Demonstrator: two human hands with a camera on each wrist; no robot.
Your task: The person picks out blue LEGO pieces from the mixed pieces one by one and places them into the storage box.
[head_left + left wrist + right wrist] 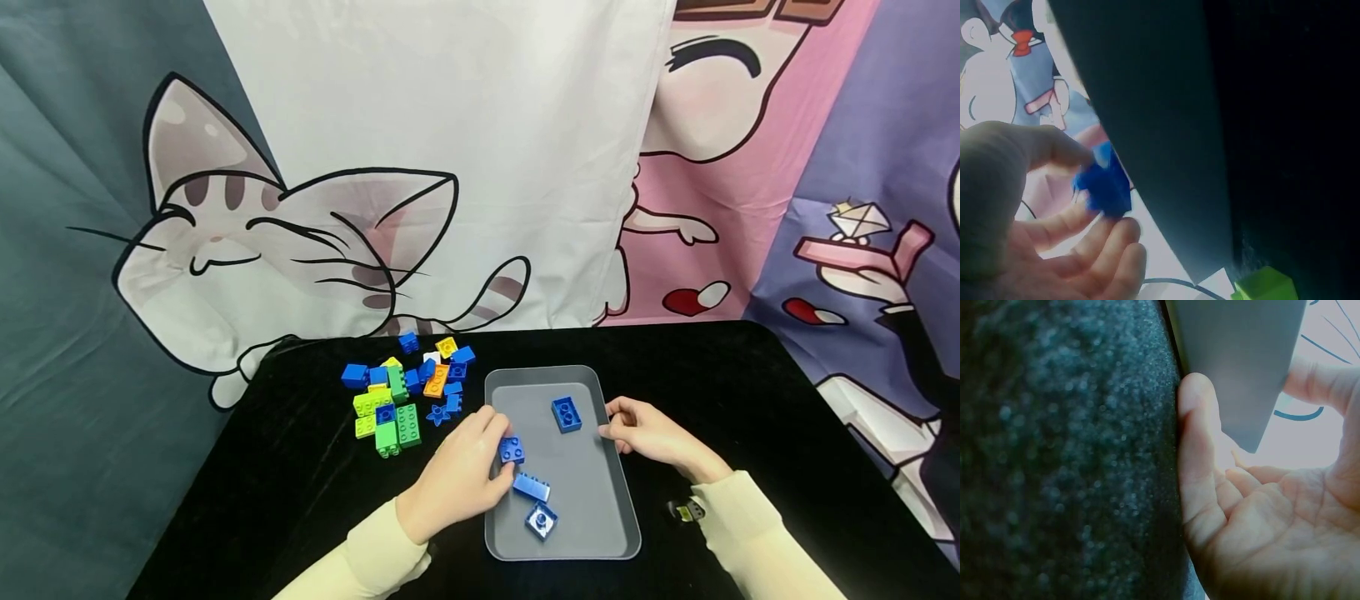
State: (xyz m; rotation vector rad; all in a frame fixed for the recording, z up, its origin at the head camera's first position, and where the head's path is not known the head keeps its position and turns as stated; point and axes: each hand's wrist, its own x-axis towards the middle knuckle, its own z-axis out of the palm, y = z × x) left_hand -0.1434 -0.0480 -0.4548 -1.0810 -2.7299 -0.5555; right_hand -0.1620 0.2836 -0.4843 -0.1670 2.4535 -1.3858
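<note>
A blue toy brick (512, 450) is pinched between the thumb and fingers of my left hand (461, 475), over the left side of a grey tray (562, 546). In the left wrist view the same brick (1107, 181) shows dark blue beside the tray wall (1154, 125). Near it in the tray lie a blue brick (532, 487) and a square blue brick (542, 521); another blue brick (566, 414) sits farther back. My right hand (648, 433) holds the tray's right rim, its thumb and fingers on either side of the wall (1235, 375).
Left of the tray lies a pile of bricks: green (408, 426), lime (371, 402), orange (437, 381) and blue (355, 376), with a blue star-shaped piece (438, 415). Black cloth (300, 467) covers the table. A printed curtain (480, 100) hangs behind.
</note>
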